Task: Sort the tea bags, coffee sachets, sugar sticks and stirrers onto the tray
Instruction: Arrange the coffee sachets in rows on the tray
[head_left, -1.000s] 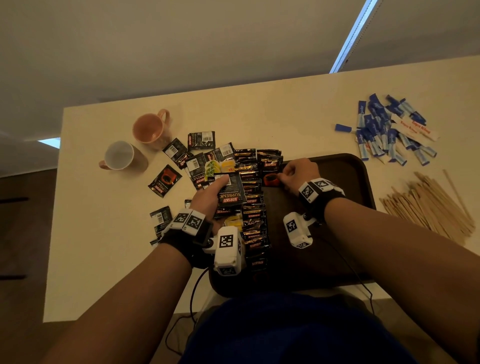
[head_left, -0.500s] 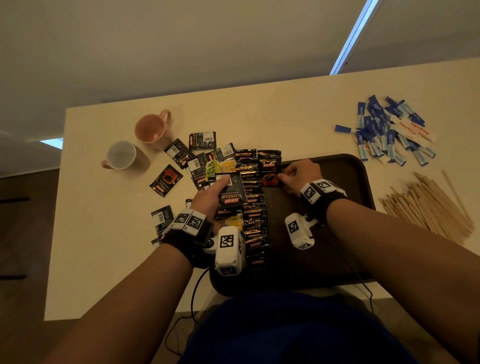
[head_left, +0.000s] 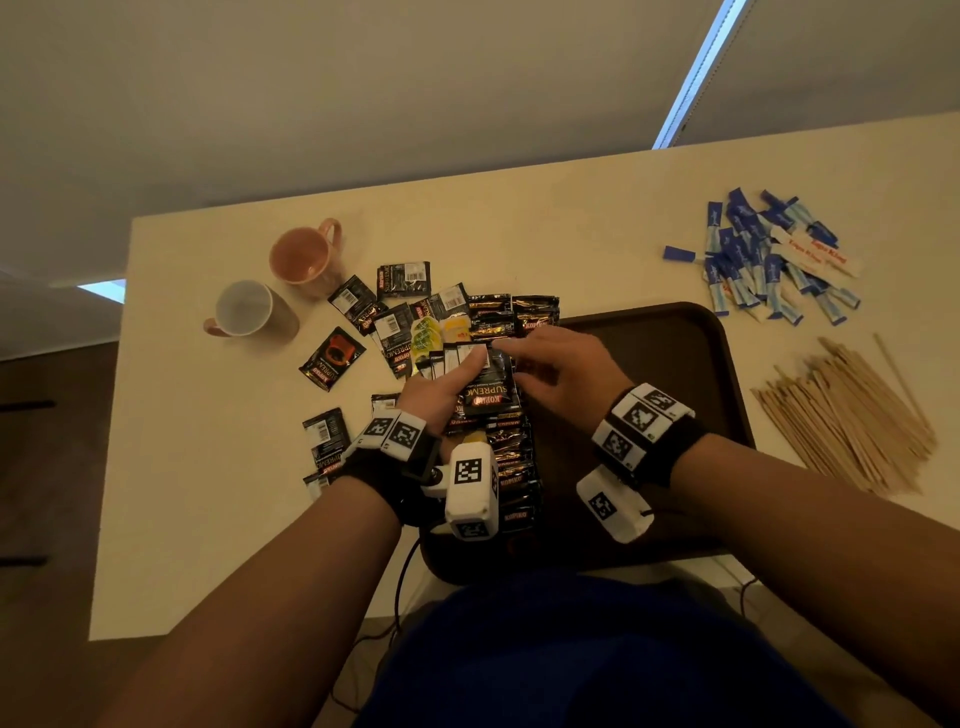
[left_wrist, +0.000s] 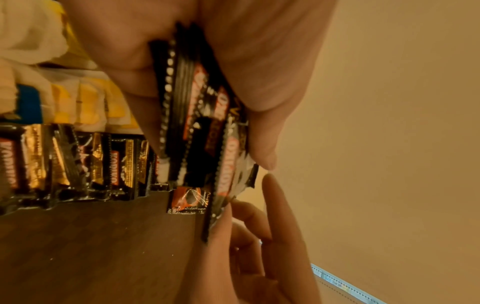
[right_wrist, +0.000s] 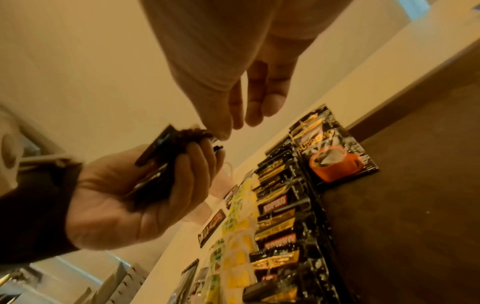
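Flanking tray (head_left: 675, 332): mugs (head_left: 301, 257), stirrers (head_left: 852, 415).

We see glossy foil coffee sachets (head_left: 511, 467) catching the light in a row on the matt dark-brown tray (head_left: 675, 374), which looks like smooth plastic. Right of the tray lie pale bare-wood stirrers (head_left: 852, 415), and beyond it papery blue-and-white sugar sticks (head_left: 763, 260). Left of the tray stand two smooth glazed mugs (head_left: 304, 257).

- coffee sachets (head_left: 511, 457): black, overlapped in a row on the tray's (head_left: 670, 358) left side, more loose on table
- sugar sticks (head_left: 763, 260), stirrers (head_left: 852, 415): piled right of tray
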